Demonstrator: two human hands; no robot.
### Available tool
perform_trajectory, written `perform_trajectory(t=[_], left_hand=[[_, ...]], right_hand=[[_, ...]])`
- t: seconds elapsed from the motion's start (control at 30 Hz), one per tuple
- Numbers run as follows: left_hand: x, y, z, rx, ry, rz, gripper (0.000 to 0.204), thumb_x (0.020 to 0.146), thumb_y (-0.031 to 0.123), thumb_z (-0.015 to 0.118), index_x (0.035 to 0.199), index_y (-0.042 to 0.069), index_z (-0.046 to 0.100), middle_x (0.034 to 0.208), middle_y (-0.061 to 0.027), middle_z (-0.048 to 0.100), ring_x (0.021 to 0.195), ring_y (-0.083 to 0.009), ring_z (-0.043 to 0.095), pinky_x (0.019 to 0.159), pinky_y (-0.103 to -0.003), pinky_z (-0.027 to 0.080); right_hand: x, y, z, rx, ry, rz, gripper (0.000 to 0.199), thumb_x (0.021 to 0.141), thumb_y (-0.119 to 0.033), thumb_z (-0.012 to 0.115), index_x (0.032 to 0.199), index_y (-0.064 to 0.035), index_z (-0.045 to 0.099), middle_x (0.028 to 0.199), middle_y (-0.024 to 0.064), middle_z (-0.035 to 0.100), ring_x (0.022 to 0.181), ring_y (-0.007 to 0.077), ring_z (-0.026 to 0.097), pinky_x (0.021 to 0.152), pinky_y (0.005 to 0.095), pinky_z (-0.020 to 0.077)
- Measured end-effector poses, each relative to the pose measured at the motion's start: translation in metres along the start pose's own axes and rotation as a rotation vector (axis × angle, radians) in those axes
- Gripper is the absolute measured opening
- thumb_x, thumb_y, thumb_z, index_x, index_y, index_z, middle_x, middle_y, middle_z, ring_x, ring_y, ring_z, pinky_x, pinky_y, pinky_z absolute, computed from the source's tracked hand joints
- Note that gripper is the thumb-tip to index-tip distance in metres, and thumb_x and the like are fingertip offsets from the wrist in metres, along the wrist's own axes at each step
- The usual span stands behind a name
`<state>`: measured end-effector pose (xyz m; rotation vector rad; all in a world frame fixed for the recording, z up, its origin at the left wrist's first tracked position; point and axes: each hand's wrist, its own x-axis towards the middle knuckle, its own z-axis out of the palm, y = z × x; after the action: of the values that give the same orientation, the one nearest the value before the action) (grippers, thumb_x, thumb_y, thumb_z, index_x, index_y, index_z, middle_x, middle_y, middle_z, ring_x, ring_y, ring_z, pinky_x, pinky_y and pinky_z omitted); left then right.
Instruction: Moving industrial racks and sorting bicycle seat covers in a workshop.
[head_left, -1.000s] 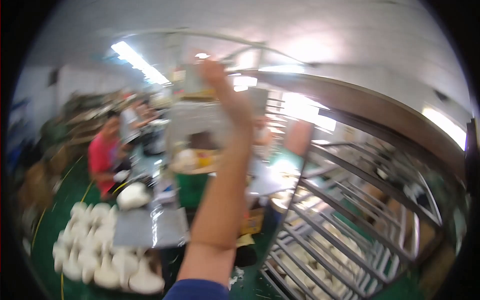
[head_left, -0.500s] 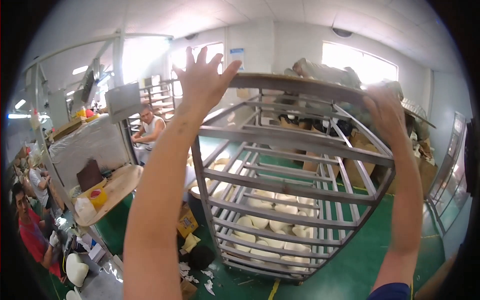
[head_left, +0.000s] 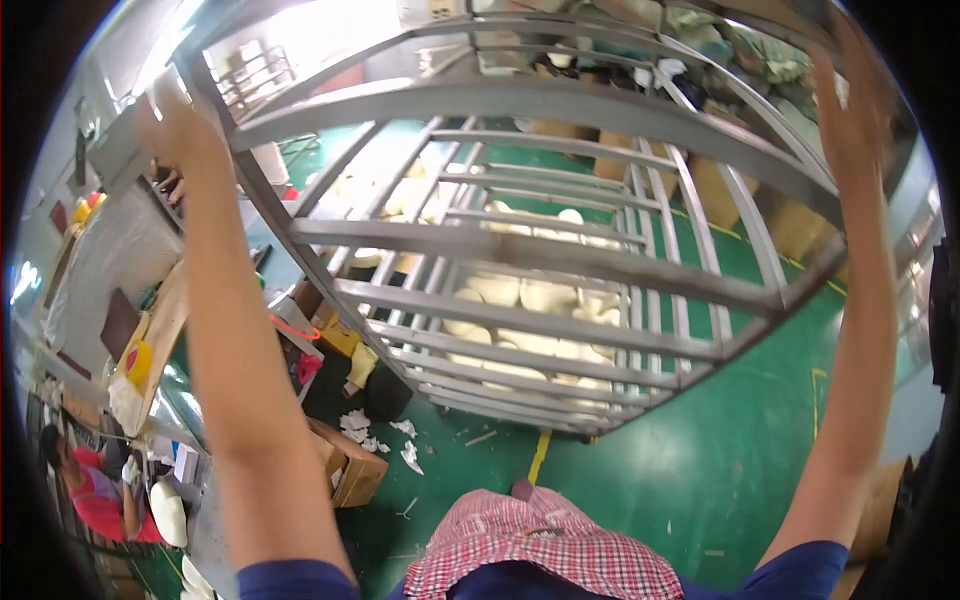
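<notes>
A tall grey metal rack (head_left: 560, 260) fills most of the view, standing on the green floor (head_left: 700, 470) straight ahead of the person. Its lower shelves carry rows of pale moulded pieces (head_left: 520, 300); the upper rails look bare, so by my judgement the rack is only partly loaded.

Both arms are raised to its top frame. The left hand (head_left: 175, 125) rests at the top left corner post, and the right hand (head_left: 850, 100) lies on the top right rail. Both are blurred at the picture's rim, so I cannot tell whether the fingers are clenched round the frame or only laid flat against it.

To the right the floor is open. To the left it is tight: a cardboard box (head_left: 345, 465) and white scraps (head_left: 385, 435) lie near the rack's foot, with a cluttered desk (head_left: 150, 340) just beyond, where another person (head_left: 90, 490) sits.
</notes>
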<state>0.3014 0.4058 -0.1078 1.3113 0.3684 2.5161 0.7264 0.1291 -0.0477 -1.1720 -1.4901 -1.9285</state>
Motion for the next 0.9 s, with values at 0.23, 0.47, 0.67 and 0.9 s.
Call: perform_trajectory(t=[0.23, 0.47, 0.67, 0.9], left_hand=[[-0.104, -0.086, -0.174, 0.264, 0.217, -0.877, 0.047, 0.085, 0.058, 0.035, 0.096, 0.016, 0.053, 0.089, 0.0004, 0.052, 0.082, -0.0138, 0.048, 0.073, -0.031, 0.038], [-0.122, -0.069, -0.165, 0.277, 0.169, -0.821, 0.053, 0.086, 0.056, 0.038, 0.107, 0.010, 0.054, 0.086, -0.0031, 0.055, 0.076, -0.0183, 0.053, 0.070, -0.034, 0.043], [-0.149, -0.021, -0.169, 0.757, 0.087, -0.694, 0.052, 0.089, 0.047, 0.035, 0.099, 0.000, 0.057, 0.090, -0.0179, 0.058, 0.087, -0.0290, 0.055, 0.076, -0.037, 0.040], [-0.278, 0.118, -0.103, 0.595, -0.169, -0.597, 0.035, 0.091, 0.029, 0.041, 0.095, -0.002, 0.056, 0.082, -0.0111, 0.060, 0.079, -0.0146, 0.054, 0.072, -0.029, 0.041]], right_hand=[[-0.122, -0.070, -0.037, 0.286, -0.300, 0.084, 0.038, 0.085, -0.018, 0.045, 0.121, -0.0044, 0.045, 0.132, 0.0191, 0.034, 0.121, 0.0401, 0.031, 0.098, 0.0497, 0.0254], [-0.187, -0.049, 0.001, 0.015, -0.489, 0.021, 0.041, 0.089, -0.020, 0.041, 0.127, -0.0062, 0.039, 0.132, 0.0134, 0.038, 0.125, 0.0279, 0.032, 0.101, 0.0513, 0.0164], [-0.211, 0.012, -0.023, 0.018, -0.327, -0.071, 0.036, 0.089, -0.010, 0.039, 0.124, -0.0060, 0.044, 0.129, 0.0124, 0.043, 0.123, 0.0297, 0.035, 0.102, 0.0496, 0.0210], [-0.196, -0.095, -0.114, 0.681, -0.342, 0.322, 0.032, 0.081, 0.004, 0.044, 0.112, 0.0013, 0.049, 0.117, 0.0180, 0.050, 0.114, 0.0350, 0.043, 0.096, 0.0470, 0.0313]])
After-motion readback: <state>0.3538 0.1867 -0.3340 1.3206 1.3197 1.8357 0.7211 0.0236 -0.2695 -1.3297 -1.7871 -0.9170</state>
